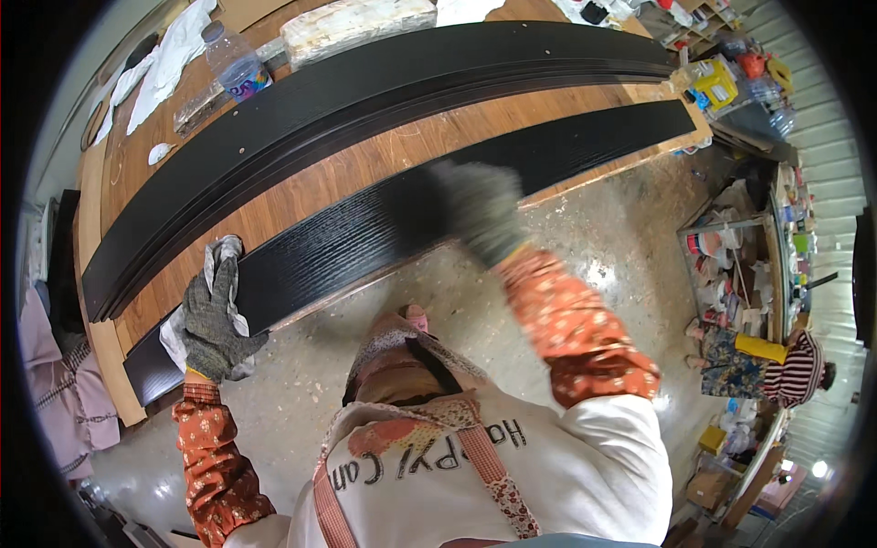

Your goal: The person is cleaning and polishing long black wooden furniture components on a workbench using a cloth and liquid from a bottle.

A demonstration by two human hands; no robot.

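A long black board [320, 247] with a wood-grain surface lies along the near edge of the wooden table. My left hand [215, 324], in a grey knit glove, grips a crumpled white cloth [239, 321] against the board near its left end. My right hand [484, 210], gloved the same way, is over the middle of the board and smeared by motion. A dark blurred patch shows at its fingers; whether it is a held thing or shadow, I cannot make out. Behind lies a stack of black boards [301, 119] with small screw-like dots on top.
The brown tabletop [384, 151] shows between board and stack. Beyond the stack are a plastic bottle [233, 62], a wrapped whitish block [356, 29] and white cloths [174, 64]. At right stand cluttered shelves [731, 274] and a person in a striped top [797, 367].
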